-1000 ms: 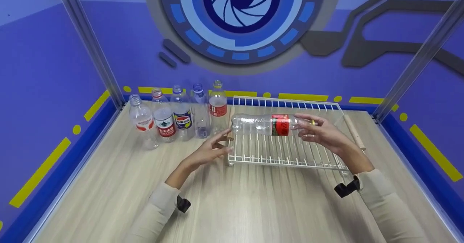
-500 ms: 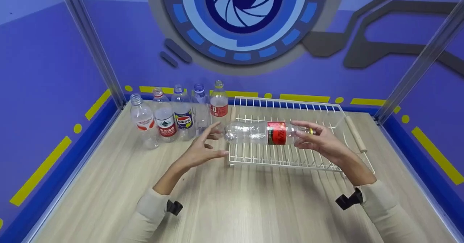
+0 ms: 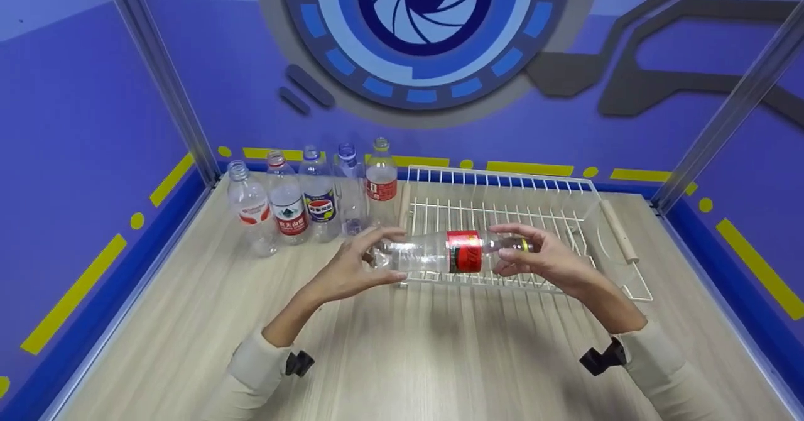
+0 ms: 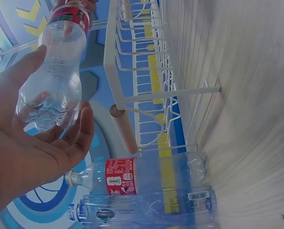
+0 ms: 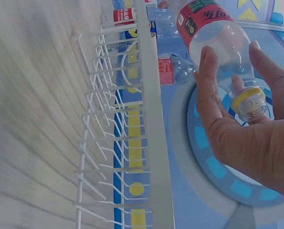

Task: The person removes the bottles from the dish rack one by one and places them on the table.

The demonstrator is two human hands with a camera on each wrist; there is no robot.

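Held sideways above the front of the white wire rack is an uncapped clear plastic bottle with a red label and a yellow ring at its neck. My right hand grips it round the neck, thumb and fingers on opposite sides, as the right wrist view shows with the bottle's open mouth near the palm. The bottle's base sits between the thumb and curled fingers of my left hand. Some of those fingers are hidden behind the clear plastic.
Left of the rack stand several empty uncapped bottles, among them a red-labelled one, a dark-blue-labelled one and one with a red-and-white label. The rack has wooden handles at both ends. Blue panels enclose the wooden tabletop.
The bottle has moved left and toward the person in my right hand. My left hand has drawn back from the rack's corner, spread, and come round the bottle's base.
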